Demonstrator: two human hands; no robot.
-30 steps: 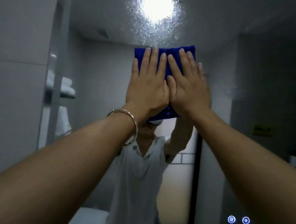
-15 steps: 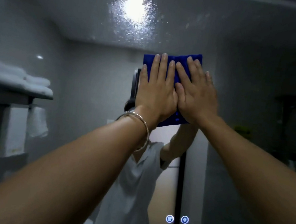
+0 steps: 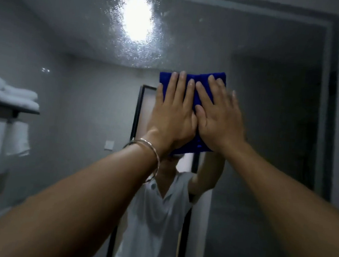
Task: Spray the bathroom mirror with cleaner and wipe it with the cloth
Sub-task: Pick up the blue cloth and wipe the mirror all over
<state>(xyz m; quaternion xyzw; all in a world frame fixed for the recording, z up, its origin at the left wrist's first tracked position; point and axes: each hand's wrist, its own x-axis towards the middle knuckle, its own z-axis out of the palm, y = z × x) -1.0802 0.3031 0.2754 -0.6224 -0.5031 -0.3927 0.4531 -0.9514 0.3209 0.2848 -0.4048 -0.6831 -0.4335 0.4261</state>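
The bathroom mirror (image 3: 258, 116) fills most of the view, its dark frame showing at the top and right. Spray droplets speckle the glass around the reflected ceiling light (image 3: 136, 19). A folded blue cloth (image 3: 198, 79) lies flat against the glass at centre. My left hand (image 3: 172, 116), with a bangle on the wrist, and my right hand (image 3: 219, 118) press on the cloth side by side with straight fingers. Most of the cloth is hidden under the hands. No spray bottle is in view.
The mirror reflects a person in a white shirt, a dark-framed door behind them, and a shelf with folded white towels (image 3: 12, 94) at the left. The mirror's right frame edge (image 3: 330, 102) meets a grey wall.
Both hands and the cloth have slid to the right across the glass; the mirror's right frame has come into view and the wet patch now lies up and left of the cloth.
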